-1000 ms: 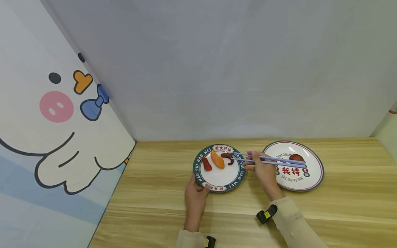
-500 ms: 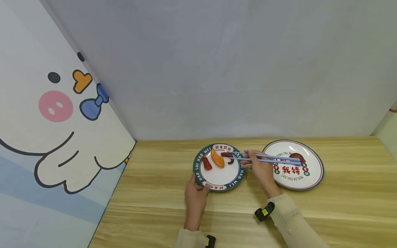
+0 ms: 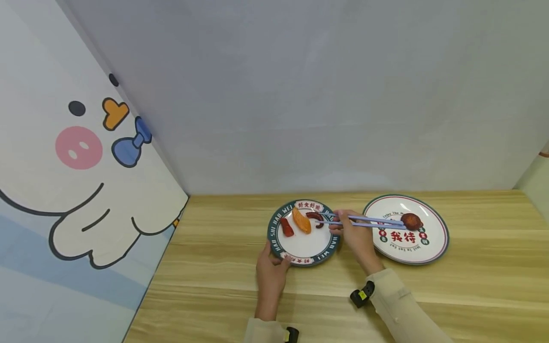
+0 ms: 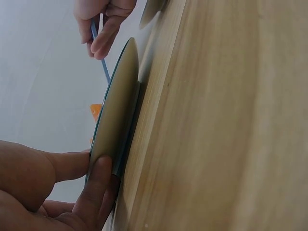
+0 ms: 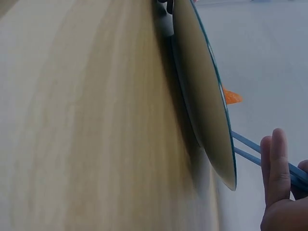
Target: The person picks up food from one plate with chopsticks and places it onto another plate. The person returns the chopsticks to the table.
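In the head view my left hand holds the near-left rim of a round green-rimmed plate, with the thumb and fingers pinching its edge in the left wrist view. On this plate lie a red piece of food, an orange ridged slice and a dark red curled tentacle piece. My right hand grips a pair of light purple chopsticks over the plate's right rim. Their tips stand apart at the tentacle piece; whether they touch it I cannot tell.
A white oval plate with red lettering stands to the right, bearing a round brown-red piece of food. Under everything is a wooden table, backed by a grey wall. A cartoon-printed panel rises on the left.
My right hand has shifted slightly left with the chopsticks, whose rear ends have moved off the round brown-red piece. The left hand and both plates stay where they were.
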{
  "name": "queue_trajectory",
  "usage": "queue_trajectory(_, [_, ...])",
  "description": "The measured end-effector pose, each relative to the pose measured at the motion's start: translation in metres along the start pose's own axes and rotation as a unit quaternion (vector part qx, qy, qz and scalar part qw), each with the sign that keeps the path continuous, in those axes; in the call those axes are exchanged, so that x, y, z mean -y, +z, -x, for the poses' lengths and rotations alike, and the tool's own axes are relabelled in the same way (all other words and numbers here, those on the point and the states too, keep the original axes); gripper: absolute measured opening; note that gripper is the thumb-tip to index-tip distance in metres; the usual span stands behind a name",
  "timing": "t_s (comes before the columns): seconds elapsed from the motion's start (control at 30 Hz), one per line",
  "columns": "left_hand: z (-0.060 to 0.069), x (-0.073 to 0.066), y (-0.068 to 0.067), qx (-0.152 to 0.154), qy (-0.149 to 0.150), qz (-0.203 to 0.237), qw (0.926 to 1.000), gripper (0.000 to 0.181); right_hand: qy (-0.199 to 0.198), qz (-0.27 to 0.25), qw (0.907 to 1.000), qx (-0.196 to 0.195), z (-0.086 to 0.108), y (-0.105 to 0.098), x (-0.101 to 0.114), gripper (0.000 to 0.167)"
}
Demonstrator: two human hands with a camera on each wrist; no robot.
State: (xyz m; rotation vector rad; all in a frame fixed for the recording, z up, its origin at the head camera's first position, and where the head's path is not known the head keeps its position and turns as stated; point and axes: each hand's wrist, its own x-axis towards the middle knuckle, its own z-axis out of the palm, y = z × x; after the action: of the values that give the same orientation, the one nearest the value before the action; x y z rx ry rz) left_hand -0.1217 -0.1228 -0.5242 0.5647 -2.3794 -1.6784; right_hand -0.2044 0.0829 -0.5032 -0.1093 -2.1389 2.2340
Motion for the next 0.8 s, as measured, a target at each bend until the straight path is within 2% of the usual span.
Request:
queue_trajectory(0.3, [0.000, 0.001, -0.001, 0.005, 0.008, 0.006, 0.9999, 0.073, -0.022, 0.017, 0.9996, -0.010, -0.001, 0.005, -0.005, 0.035])
queue_trajectory(0.53, [0.001, 0.002, -0.001, 0.004, 0.009, 0.009, 0.9999, 0.073, -0.014, 0.031, 0.9992, -0.018, -0.003, 0.007, -0.008, 0.034])
queue_trajectory(0.8, [0.000, 0.003, -0.001, 0.003, 0.014, 0.007, 0.9999, 0.073, -0.007, 0.018, 0.9996, -0.023, -0.006, 0.011, -0.007, 0.034])
